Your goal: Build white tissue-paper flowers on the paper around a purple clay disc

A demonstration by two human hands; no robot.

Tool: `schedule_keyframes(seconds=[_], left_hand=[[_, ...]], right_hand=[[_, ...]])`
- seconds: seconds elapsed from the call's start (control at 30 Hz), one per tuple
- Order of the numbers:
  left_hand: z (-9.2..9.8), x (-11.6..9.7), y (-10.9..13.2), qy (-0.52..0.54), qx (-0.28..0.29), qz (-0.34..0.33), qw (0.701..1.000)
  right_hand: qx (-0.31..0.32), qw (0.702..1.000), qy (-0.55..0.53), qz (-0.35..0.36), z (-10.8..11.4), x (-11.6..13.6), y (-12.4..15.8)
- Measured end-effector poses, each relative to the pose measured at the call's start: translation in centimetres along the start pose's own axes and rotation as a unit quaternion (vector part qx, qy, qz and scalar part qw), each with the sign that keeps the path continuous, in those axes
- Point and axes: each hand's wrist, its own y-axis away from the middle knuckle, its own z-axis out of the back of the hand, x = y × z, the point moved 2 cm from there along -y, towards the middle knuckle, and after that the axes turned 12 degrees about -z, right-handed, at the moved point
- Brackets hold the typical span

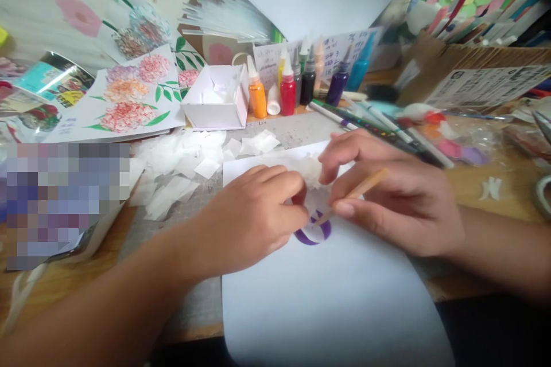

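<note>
My right hand (396,200) pinches a thin wooden stick (368,182) between thumb and fingers, its lower end pointing down toward the white paper sheet (327,298). Beside it, my left hand (258,212) is closed, thumb against curled fingers, low over the same sheet. What those fingers hold, if anything, is hidden. Between the hands, a round purple patch (312,236) shows on the sheet, with a pale piece over part of it. Just behind lies a whitish crumpled clump (313,171), partly covered by my right hand. Cut white tissue paper squares (176,183) lie to the left.
Paint bottles, including an orange one (257,94) and a red one (287,92), stand at the back beside a white box (217,103). Markers (379,120) lie behind my right hand. At left are a flower picture (133,92) and a pixelated phone-like device (69,200).
</note>
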Motion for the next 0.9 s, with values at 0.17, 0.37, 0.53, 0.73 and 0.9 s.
schedule_keyframes(seconds=[0.17,0.37,0.53,0.73,0.9], left_hand=[[-0.16,0.09,-0.08,-0.037,0.002,-0.002,0.999],[-0.24,0.09,-0.01,-0.062,0.005,-0.002,0.998],[-0.4,0.19,0.04,-0.066,0.004,-0.002,0.998],[-0.41,0.24,-0.02,-0.067,0.007,0.0,0.998],[-0.55,0.18,-0.06,-0.072,0.002,0.002,0.997]], right_hand=[[0.023,1.0,0.012,0.006,-0.57,-0.28,0.05],[0.012,0.998,0.057,0.015,-0.77,-0.39,0.05],[0.008,0.996,0.088,0.012,-0.63,-0.3,0.04],[0.015,0.999,0.042,0.014,-0.59,-0.29,-0.06],[0.028,0.997,0.068,0.014,-0.81,-0.2,-0.01]])
